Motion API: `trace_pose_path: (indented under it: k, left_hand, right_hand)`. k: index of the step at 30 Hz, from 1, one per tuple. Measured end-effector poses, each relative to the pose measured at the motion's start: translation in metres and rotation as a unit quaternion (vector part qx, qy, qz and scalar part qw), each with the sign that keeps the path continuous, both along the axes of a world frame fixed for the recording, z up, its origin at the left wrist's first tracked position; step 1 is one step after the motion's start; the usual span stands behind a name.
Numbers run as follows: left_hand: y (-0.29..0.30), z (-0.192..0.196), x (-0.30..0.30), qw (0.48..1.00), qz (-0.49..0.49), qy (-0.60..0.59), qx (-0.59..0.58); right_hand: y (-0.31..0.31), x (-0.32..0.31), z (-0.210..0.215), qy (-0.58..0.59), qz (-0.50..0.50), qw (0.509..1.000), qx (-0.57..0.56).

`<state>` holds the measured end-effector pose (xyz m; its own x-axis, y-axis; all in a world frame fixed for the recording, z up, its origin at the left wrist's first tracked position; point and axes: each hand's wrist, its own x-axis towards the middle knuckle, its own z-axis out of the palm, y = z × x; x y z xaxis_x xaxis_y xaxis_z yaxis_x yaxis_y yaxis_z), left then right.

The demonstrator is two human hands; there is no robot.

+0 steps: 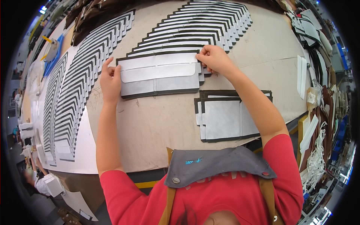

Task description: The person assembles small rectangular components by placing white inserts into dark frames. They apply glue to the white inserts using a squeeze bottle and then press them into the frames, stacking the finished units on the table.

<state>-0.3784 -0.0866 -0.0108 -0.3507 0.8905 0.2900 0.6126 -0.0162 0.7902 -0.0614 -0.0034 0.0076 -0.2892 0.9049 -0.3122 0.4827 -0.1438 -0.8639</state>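
A white and grey panel [157, 71] with dark edges lies before me, at the near end of a long overlapping row of similar panels [176, 39]. A rounded white flap crosses its upper half. My right hand [215, 60] pinches its upper right corner between thumb and fingertips. At its left edge is my left hand [111, 80], thumb against the side, index finger raised apart and the other fingers bent. Under my right forearm sits a small stack of grey panels [222, 116] with dark borders, partly hidden by the arm.
Two more overlapping rows of panels [84, 69] run along the table's left side. The brown-grey tabletop [142, 127] carries everything. Two white strips [301, 77] lie at the right edge, near dark pieces [305, 28] and tangled white cord [317, 157]. A blue tray [53, 56] stands far left.
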Motion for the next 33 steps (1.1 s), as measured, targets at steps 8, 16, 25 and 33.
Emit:
trace_pose_path:
  k: [8,16,25,33]
  left_hand:
    - [0.013,-0.016,-0.002,0.995,0.008,0.095,-0.01]
    - [0.012,-0.013,0.002,0.981,0.023,0.184,-0.05]
    - [0.006,-0.003,0.024,0.935,-0.053,0.349,0.038]
    - [-0.008,-0.001,0.073,0.947,-0.194,0.255,0.004]
  right_hand:
    - [0.004,-0.001,0.001,-0.032,0.002,0.999,-0.01]
    - [0.002,-0.004,-0.001,-0.055,0.007,0.998,0.008]
    - [0.007,0.007,0.012,-0.084,-0.01,0.995,0.055]
    - [0.04,0.022,0.0,-0.023,0.008,0.999,0.027]
